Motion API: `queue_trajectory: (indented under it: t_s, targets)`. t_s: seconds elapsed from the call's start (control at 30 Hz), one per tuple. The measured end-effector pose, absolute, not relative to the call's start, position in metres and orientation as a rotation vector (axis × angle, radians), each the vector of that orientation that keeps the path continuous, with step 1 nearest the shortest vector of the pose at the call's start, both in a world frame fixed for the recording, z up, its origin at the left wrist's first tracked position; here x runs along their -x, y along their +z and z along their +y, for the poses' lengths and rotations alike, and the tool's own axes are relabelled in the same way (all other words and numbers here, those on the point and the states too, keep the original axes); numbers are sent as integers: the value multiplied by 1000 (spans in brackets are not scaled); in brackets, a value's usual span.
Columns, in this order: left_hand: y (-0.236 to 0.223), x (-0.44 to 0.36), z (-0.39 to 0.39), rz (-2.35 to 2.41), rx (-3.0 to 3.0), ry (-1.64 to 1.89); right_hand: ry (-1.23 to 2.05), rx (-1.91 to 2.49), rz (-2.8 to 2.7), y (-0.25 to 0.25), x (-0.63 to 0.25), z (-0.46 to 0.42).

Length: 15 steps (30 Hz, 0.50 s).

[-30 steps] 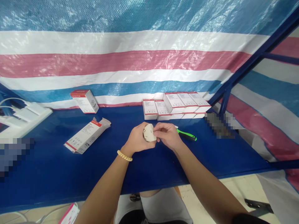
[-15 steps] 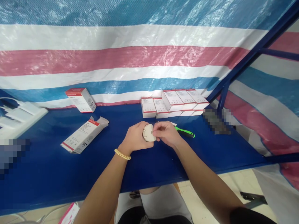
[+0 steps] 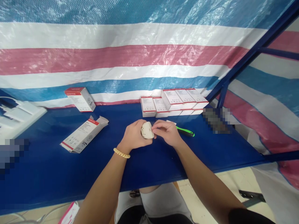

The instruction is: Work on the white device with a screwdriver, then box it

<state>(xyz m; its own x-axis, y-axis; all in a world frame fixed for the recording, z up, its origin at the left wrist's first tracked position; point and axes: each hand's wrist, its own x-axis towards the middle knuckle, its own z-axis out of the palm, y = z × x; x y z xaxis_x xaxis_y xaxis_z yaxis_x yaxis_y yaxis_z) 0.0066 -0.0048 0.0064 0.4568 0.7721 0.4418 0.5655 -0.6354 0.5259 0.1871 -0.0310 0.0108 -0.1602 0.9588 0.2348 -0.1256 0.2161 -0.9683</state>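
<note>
My left hand (image 3: 135, 135) wraps around a small white plastic detector (image 3: 147, 130) with rounded edges and small slots in its face. The fingers of my right hand (image 3: 166, 132) are pinched together against the detector's right edge. Whether a small part sits between those fingertips is hidden. Just beyond my right hand lies a screwdriver with a green and black handle (image 3: 185, 131), partly covered by the hand. Left of my hands, an opened white and red carton (image 3: 81, 135) lies on its side, flaps outward.
On the blue table (image 3: 149, 168), several white and red boxes (image 3: 174, 99) are stacked at the back right. One similar box (image 3: 80, 99) stands at the back left. White power strips with plugs (image 3: 21, 116) occupy the far left. A blue metal frame (image 3: 223, 93) rises at the right.
Both hands have stayed over the same spot. The detector has shifted slightly left, and my right fingertips have moved from its face to its right edge.
</note>
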Motion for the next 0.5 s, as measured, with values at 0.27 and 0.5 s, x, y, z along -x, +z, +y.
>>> queue_trajectory:
  t_s: [0.27,0.5]
  targets:
    - [7,-4,-4,1137,-2480,952,1372,912,-1250,1,-182,-28]
    - [8,-3,-2,1167,-2576,927,1277,983,-1350,4,-182,-30]
